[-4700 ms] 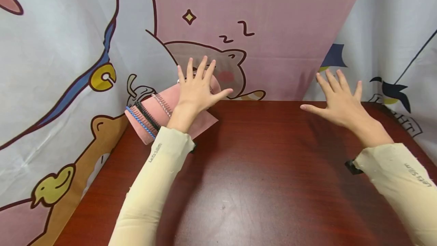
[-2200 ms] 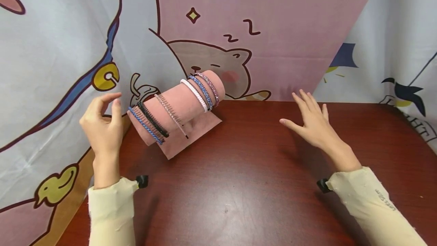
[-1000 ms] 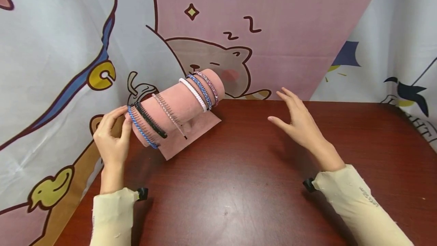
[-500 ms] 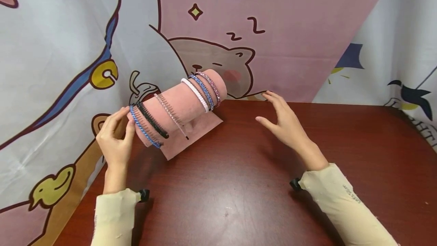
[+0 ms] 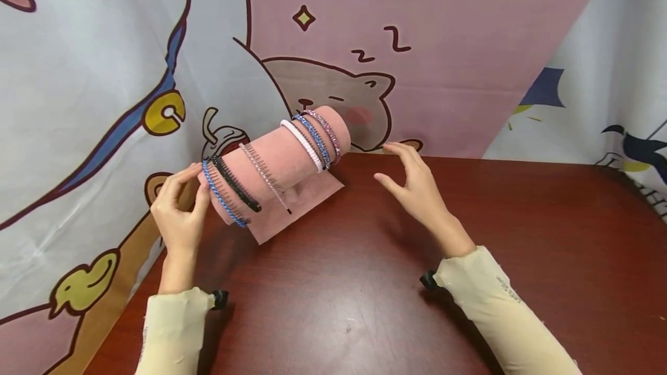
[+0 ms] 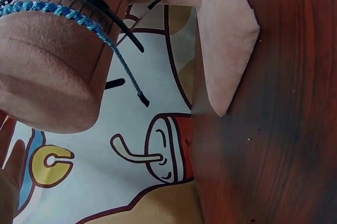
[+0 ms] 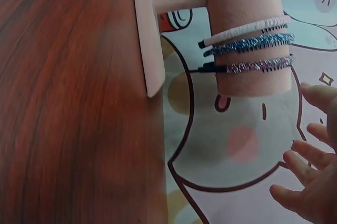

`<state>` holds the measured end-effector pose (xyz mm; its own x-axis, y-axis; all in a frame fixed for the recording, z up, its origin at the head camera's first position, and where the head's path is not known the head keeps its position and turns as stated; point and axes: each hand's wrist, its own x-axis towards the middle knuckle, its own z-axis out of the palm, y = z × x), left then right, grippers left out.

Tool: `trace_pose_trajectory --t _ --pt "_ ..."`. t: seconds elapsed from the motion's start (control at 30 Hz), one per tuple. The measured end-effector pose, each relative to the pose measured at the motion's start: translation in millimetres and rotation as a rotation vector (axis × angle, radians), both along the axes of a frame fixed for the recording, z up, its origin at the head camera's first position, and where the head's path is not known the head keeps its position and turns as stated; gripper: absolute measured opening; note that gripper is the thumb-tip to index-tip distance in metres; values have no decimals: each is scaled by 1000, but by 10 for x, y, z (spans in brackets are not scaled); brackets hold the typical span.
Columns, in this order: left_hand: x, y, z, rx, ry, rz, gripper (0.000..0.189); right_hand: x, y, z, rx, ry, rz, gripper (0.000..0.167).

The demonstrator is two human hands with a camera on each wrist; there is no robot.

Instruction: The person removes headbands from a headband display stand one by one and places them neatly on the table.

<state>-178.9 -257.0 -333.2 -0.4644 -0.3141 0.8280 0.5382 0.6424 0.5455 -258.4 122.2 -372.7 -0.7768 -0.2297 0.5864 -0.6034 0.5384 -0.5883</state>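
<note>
A pink headband stand (image 5: 281, 158), a padded roll on a post and flat base, carries several toothed headbands. At its near left end my left hand (image 5: 179, 210) seems to pinch the blue braided headband (image 5: 219, 195); the exact grip is partly hidden. Beside that one sits a black headband (image 5: 237, 184), then a pale sparkly headband (image 5: 264, 175). Toward the far end are a white headband (image 5: 303, 146), a blue glitter headband (image 7: 250, 44) and a pink-purple glitter headband (image 7: 260, 65). My right hand (image 5: 417, 187) hovers right of that end, fingers spread, holding nothing.
A dark red-brown tabletop (image 5: 333, 300) spreads below and to the right of the stand. Printed cartoon curtains (image 5: 458, 62) hang behind and along both sides, close to the stand's left end. The stand's base (image 6: 226, 50) rests near the back left.
My left hand has gone from above the stand to its left end and touches there; the blue braided headband has shifted slightly outward. My right hand has moved left, nearer the stand.
</note>
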Motion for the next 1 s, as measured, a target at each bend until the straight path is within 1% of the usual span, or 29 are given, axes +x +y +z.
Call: trace_pose_trajectory --t 0.17,0.33,0.53,0.73,0.8,0.9,1.0 --pt "-27 8 -18 19 0 -23 31 -27 -100 -43 -43 -10 6 55" --pt "-42 0 -49 43 -10 -46 32 -45 -167 -105 -79 -36 -7 51" --pt "-52 -21 -96 106 -22 -120 32 -74 -230 -167 -147 -70 -5 46" --pt "-55 -56 -131 131 -35 -174 34 -115 -300 -210 -189 -122 9 43" --pt "-49 -78 -143 143 -38 -207 35 -125 -333 -205 -204 -141 11 42" --pt "-41 -120 -166 160 -42 -285 38 -152 -391 -190 -236 -150 16 40" --pt "-29 -165 -194 160 -60 -361 44 -183 -443 -174 -266 -152 21 39"
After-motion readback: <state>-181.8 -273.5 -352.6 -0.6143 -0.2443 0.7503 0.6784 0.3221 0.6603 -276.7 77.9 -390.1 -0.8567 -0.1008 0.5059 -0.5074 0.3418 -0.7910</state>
